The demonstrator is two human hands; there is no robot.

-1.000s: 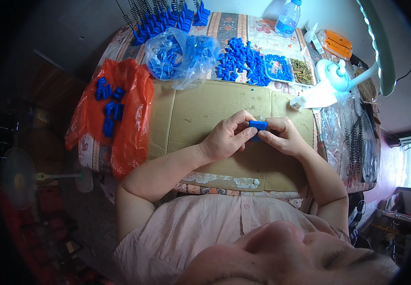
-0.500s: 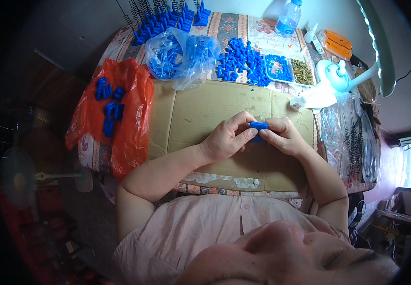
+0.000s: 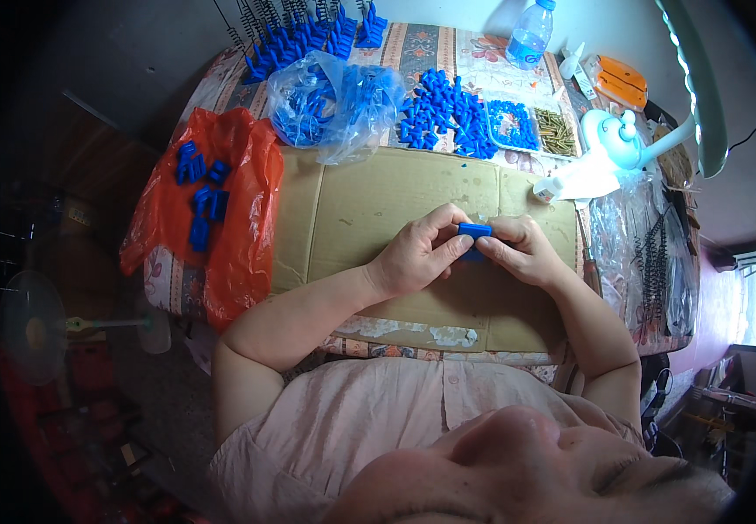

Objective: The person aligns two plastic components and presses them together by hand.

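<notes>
A small blue plastic piece (image 3: pixel 474 230) is pinched between both hands over a flattened sheet of cardboard (image 3: pixel 360 201) on the table. My left hand (image 3: pixel 417 253) grips its left end with thumb and fingertips. My right hand (image 3: pixel 522 251) grips its right end, fingers curled around it. Part of the piece is hidden by my fingers.
An orange plastic bag (image 3: pixel 230 218) with several blue pieces lies at the left. A clear bag of blue pieces (image 3: pixel 330 105), a loose blue heap (image 3: pixel 443 113), a tray of brass parts (image 3: pixel 555 131), a water bottle (image 3: pixel 531 35), a desk lamp (image 3: pixel 631 140) and metal springs (image 3: pixel 653 262) surround the cardboard.
Both hands stay together on the blue piece, with only slight finger shifts.
</notes>
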